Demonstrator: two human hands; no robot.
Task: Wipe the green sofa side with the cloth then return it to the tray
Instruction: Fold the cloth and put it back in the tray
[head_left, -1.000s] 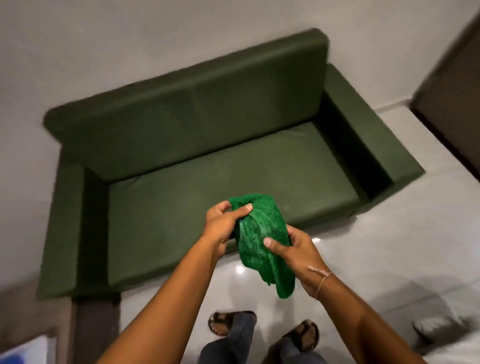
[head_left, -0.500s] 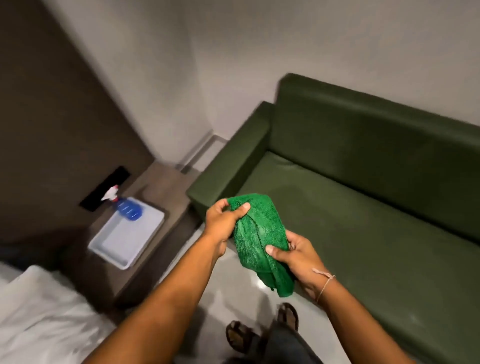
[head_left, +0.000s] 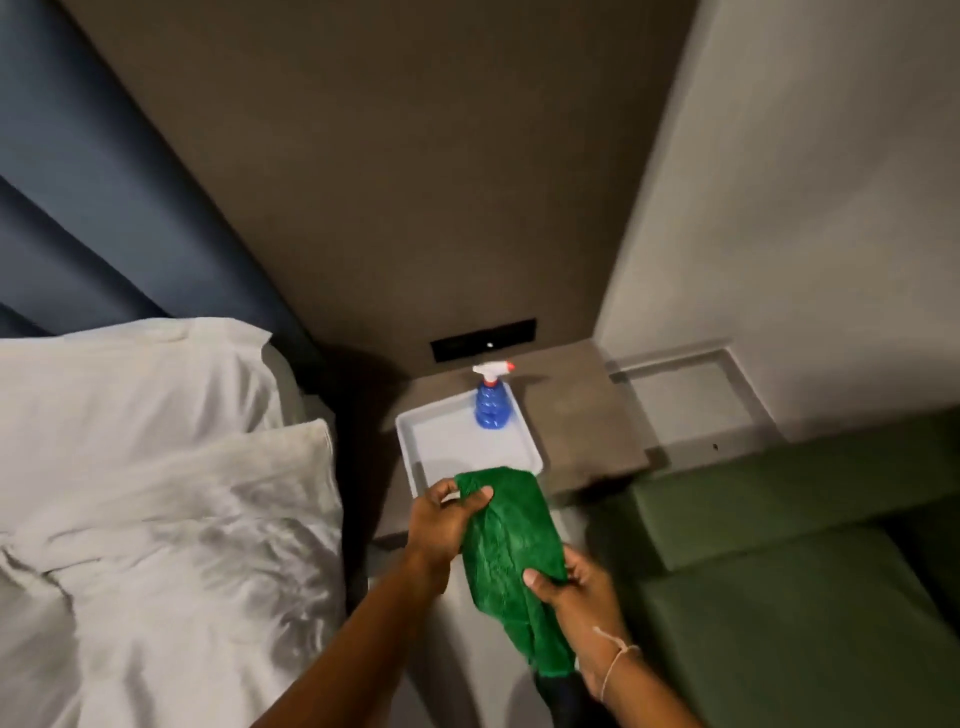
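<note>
Both hands hold a bright green cloth (head_left: 511, 551) in front of me. My left hand (head_left: 441, 519) pinches its upper end, and my right hand (head_left: 582, 597) grips its lower part, with the tail hanging below. The cloth's top edge overlaps the near rim of a white tray (head_left: 447, 441) that lies on a brown bedside table (head_left: 576, 415). The dark green sofa (head_left: 805, 597) fills the lower right, its near arm (head_left: 753, 499) next to the table.
A blue spray bottle (head_left: 491, 405) with a white and red trigger stands at the tray's far end. A bed with white pillows and rumpled sheets (head_left: 156, 493) fills the left. A dark wall panel (head_left: 483, 340) sits above the table.
The view has swung left from the sofa to the bedside table. The tray now lies straight ahead under the cloth's top. Both hands keep the same hold on the cloth.
</note>
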